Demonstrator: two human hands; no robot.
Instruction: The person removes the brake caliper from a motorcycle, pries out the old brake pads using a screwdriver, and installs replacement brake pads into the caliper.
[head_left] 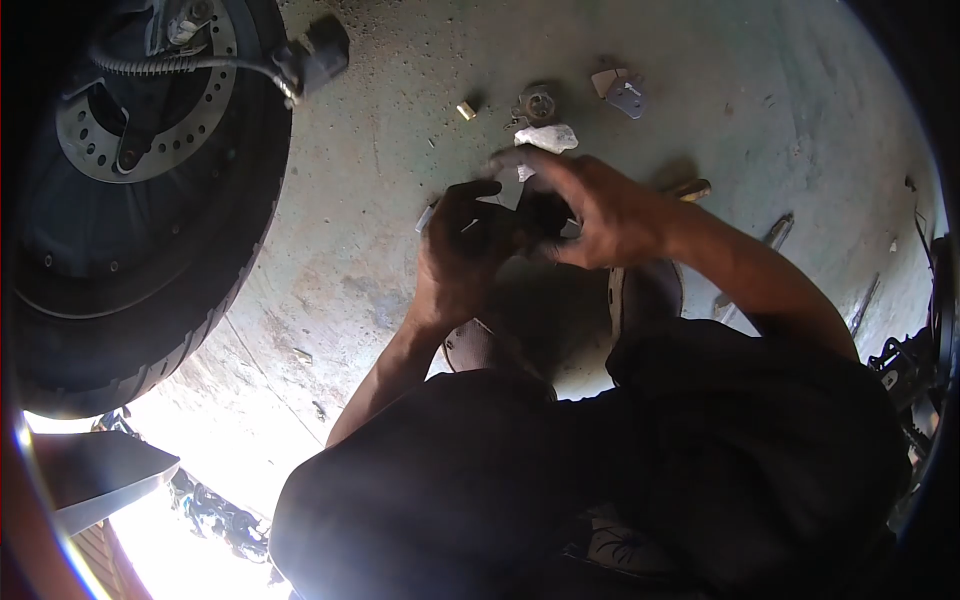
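In the head view, taking the dark part as the centre of the clock, my left hand (465, 238) sits at 8 o'clock and my right hand (603, 208) at 3. The dark part (545, 212) lies between them, raised over the floor (385, 150). My right thumb and fingers are wrapped about it, grasping it; my left fingers curl beside it, but shadow and blur hide whether they hold anything, so I cannot tell.

The likeliest trouble, I judge, is a slip: my fingers look blackened, and if that is grease, the part could twist out and drop towards my shoes, the left shoe (490, 345) at 7 o'clock, the right shoe (648, 292) at 4. A pinched fingertip is possible too, since my own shadow darkens the spot where both hands meet.

Small things lie close. The white piece (548, 138) at 12 is just beyond my right fingertips, with a round metal part (538, 101) behind it; a careless sweep could knock either. The brass-coloured piece (466, 110) at 11 could roll, and the flat plates (625, 95) at 1 could pick up grit.
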